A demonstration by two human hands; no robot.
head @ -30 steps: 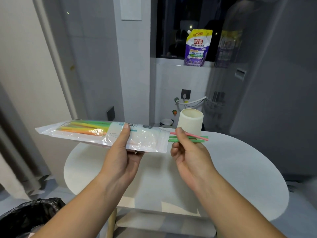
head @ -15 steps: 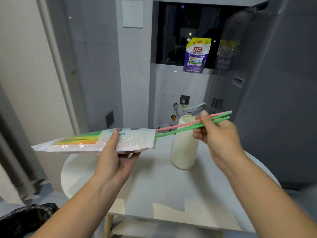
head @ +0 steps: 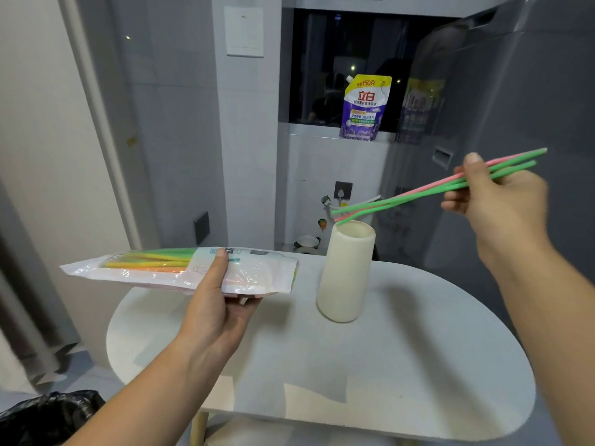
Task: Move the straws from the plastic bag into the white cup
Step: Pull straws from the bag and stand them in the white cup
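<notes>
Straws (head: 415,194), two green and one pink, are held in the right hand (head: 495,201). The fingers are closed around them near their far ends, with the thumb on top. The straws slant down to the left, and their lower tips are just above the rim of the cup (head: 347,272), at its left side; whether a tip touches the rim I cannot tell. The cup is white and stands upright on the table (head: 402,365). The left hand (head: 219,304) holds the bag (head: 180,268) above the left part of the table, thumb on top and fingers under it. The bag lies almost flat, with its mouth toward the cup. More straws, green, yellow and orange, are inside its left part.
</notes>
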